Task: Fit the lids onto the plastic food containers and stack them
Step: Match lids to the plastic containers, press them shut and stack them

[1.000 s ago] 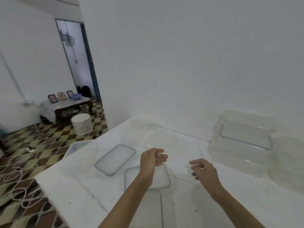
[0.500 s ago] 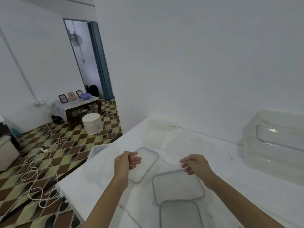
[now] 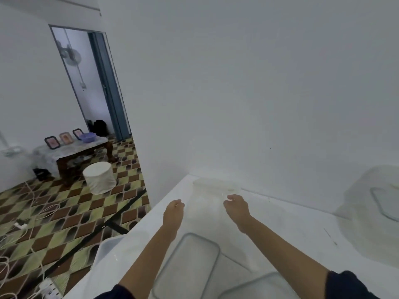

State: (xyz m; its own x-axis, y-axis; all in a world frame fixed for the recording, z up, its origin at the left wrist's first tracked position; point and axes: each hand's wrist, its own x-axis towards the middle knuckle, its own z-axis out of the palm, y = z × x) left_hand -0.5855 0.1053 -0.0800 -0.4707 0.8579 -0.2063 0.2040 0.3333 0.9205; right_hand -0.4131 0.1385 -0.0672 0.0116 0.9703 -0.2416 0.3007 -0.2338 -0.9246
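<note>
A clear plastic container [image 3: 212,192] stands at the far corner of the white table [image 3: 287,225]. My left hand [image 3: 173,212] and my right hand [image 3: 236,210] are stretched out to its two sides, with the fingers curled against its walls. Nearer to me, a clear lid with a grey rim [image 3: 187,264] lies flat between my forearms. A second lid [image 3: 259,285] lies at the bottom edge of the view. A stack of clear containers with a lid on top [image 3: 371,212] stands at the right.
Another clear container or lid [image 3: 105,249] hangs over the table's left edge. The white wall runs close behind the table. To the left, the floor drops away to checked tiles with cables, a white stool [image 3: 99,180] and a low table.
The view has swung left and forward. Both hands have reached from above the lids out to the container at the far corner. The stack has slid to the right edge of the view.
</note>
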